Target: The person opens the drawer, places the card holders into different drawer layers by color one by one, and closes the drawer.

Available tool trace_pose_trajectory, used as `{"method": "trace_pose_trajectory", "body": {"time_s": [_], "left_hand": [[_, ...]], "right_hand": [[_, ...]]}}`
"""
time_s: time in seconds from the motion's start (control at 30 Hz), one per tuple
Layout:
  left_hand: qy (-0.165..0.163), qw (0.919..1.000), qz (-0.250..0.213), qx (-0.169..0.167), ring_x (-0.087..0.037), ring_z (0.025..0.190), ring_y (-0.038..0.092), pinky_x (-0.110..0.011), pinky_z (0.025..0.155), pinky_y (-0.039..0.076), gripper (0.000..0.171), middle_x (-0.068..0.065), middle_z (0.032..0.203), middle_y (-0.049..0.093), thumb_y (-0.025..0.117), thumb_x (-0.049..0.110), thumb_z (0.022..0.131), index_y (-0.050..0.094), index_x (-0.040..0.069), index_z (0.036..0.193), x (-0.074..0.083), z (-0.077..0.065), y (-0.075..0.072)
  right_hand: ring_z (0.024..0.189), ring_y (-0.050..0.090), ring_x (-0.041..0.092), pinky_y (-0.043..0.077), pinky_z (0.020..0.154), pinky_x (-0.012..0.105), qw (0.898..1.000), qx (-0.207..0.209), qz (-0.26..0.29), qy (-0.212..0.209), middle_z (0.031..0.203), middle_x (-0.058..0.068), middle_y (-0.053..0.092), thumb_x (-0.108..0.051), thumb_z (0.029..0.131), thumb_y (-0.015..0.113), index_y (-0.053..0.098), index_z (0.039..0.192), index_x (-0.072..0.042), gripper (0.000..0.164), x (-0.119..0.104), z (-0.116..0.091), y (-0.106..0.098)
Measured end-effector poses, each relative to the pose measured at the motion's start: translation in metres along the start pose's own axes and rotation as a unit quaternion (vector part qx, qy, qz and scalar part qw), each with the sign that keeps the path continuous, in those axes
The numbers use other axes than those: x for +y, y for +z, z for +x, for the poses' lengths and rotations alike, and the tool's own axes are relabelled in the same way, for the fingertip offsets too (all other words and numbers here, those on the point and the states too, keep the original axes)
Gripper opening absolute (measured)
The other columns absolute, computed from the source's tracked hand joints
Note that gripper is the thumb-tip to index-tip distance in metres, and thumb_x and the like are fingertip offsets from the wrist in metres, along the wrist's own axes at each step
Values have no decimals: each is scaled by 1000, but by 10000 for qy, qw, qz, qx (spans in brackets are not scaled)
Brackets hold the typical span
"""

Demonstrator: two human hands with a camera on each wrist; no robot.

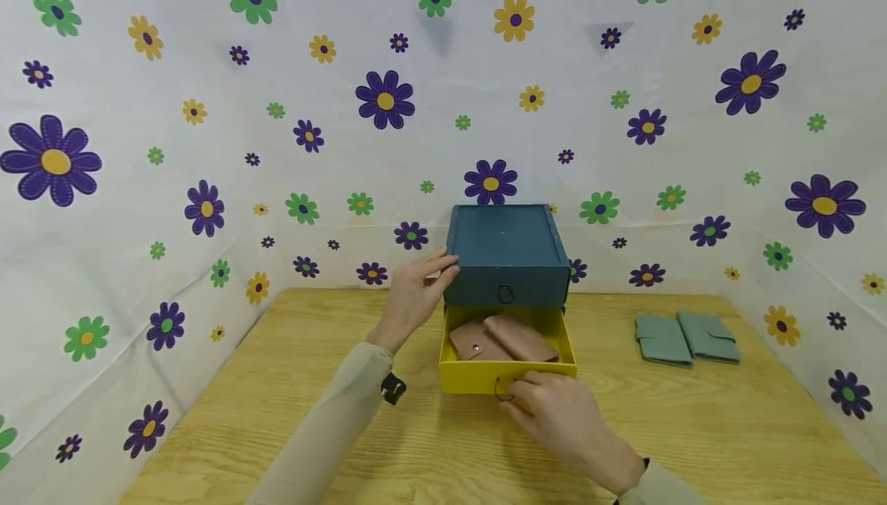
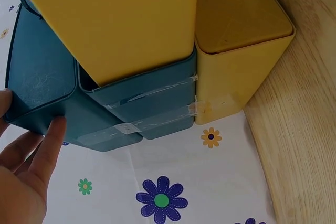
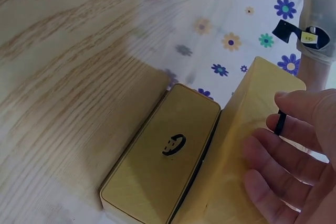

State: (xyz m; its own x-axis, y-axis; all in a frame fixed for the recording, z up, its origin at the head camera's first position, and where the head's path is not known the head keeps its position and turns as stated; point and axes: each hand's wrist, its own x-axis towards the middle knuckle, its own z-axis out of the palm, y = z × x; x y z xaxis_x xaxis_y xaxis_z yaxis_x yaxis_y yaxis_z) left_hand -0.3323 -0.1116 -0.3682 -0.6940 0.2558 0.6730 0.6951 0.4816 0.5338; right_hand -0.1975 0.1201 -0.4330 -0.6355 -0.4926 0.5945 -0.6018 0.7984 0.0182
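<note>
A stack of drawer boxes stands at the back of the table, with a blue drawer box [image 1: 509, 235] on top. Below it the yellow middle drawer [image 1: 450, 376] is pulled out toward me. Two pink wallets [image 1: 524, 336] lie in that drawer, one with a snap button. My left hand [image 1: 414, 289] rests against the blue box's left front edge, its fingers fairly straight [image 2: 50, 142]. With thumb and forefinger, my right hand [image 1: 561, 416] pinches the black ring pull [image 3: 280, 123] on the yellow drawer's front.
A lower yellow drawer [image 3: 157, 156], with its own ring, is closed under the pulled one. Two green wallets [image 1: 664, 339] lie side by side on the wooden table [image 1: 333, 413] at right. A flowered cloth [image 1: 443, 66] hangs behind and at both sides.
</note>
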Motion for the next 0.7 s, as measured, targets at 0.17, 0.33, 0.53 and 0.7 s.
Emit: {"method": "trace_pose_trajectory", "body": {"time_s": [0.17, 0.33, 0.53, 0.7], "left_hand": [[-16, 10000, -36, -35, -26, 116, 65, -28, 82, 59, 29, -15, 136, 60, 63, 21, 97, 70, 9, 122, 0, 1, -1], [-131, 9998, -129, -107, -26, 119, 63, -29, 82, 59, 29, -14, 137, 59, 63, 23, 97, 70, 10, 122, 1, -1, -2], [-214, 9996, -148, -119, -25, 118, 64, -28, 83, 59, 30, -13, 137, 60, 60, 26, 98, 71, 11, 121, 0, -1, -1], [-263, 9994, -225, -89, -23, 117, 64, -27, 83, 59, 29, -12, 138, 59, 60, 26, 98, 71, 11, 121, 1, -1, -2]], "right_hand": [[67, 62, 3, 54, 57, 21, 10000, 21, 47, 32, 77, -12, 69, -34, 79, 81, 74, 82, -24, 13, 3, 3, -2], [66, 61, 3, 51, 54, 19, 10000, 16, 33, 70, 77, -11, 69, -35, 79, 82, 74, 82, -23, 14, 5, 4, -2], [67, 62, 4, 53, 55, 21, 9996, -19, 96, 265, 79, -10, 70, -36, 80, 80, 75, 85, -22, 15, 6, 9, 1], [67, 62, 4, 53, 56, 21, 9990, -124, 118, 416, 79, -10, 70, -36, 81, 79, 75, 86, -21, 16, 10, 16, 5]]}}
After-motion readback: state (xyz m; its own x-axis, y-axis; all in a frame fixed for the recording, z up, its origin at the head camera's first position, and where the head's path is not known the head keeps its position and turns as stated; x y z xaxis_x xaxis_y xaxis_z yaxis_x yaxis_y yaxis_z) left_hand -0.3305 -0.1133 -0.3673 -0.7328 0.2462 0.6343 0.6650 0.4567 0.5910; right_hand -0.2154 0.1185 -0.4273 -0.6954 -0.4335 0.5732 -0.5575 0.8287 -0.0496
